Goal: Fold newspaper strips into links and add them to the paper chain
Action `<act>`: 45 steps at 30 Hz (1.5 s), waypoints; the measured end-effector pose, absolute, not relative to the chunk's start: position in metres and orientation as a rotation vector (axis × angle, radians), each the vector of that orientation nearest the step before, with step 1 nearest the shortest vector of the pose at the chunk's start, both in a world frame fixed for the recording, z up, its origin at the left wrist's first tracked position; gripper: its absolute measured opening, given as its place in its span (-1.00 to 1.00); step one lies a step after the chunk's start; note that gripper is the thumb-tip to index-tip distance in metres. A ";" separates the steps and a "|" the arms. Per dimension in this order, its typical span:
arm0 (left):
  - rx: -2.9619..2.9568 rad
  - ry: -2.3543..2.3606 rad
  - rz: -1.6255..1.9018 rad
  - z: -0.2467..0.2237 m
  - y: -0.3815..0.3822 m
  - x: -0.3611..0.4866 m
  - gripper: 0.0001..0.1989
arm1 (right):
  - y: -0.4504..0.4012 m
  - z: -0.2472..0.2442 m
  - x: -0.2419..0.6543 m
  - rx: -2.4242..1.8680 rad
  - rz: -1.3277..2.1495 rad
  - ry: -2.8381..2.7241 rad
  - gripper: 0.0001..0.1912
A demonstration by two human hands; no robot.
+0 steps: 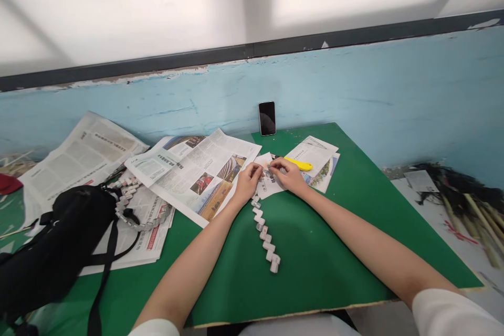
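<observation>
My left hand [248, 182] is closed in a pinch at the far end of a zigzag chain of folded paper [265, 236]. The rest of the chain lies on the green table and runs back toward me. Just to its right, my right hand [288, 174] pinches a small paper strip [268, 172]; the fingertips partly hide it. Beneath both hands lies a piece of printed newspaper [270, 189]. A yellow-handled tool [301, 164] rests by my right hand, its other end covered by the fingers and paper.
An open newspaper [197, 173] spreads left of my hands. Farther left are a black bag [79, 220] and another folded-paper chain [151, 223]. Paper sheets [315, 155] lie at the right. A phone [267, 118] leans on the blue wall. The green table [354, 252] ends at the right.
</observation>
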State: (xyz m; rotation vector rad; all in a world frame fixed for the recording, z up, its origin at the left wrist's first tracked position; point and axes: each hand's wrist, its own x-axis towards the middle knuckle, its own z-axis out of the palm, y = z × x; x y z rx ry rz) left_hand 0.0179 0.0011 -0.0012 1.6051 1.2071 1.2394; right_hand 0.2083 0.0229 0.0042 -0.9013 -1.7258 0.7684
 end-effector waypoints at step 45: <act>1.724 1.392 1.230 -0.005 0.003 0.018 -0.78 | 0.019 0.007 0.210 -0.817 0.994 -1.743 -0.81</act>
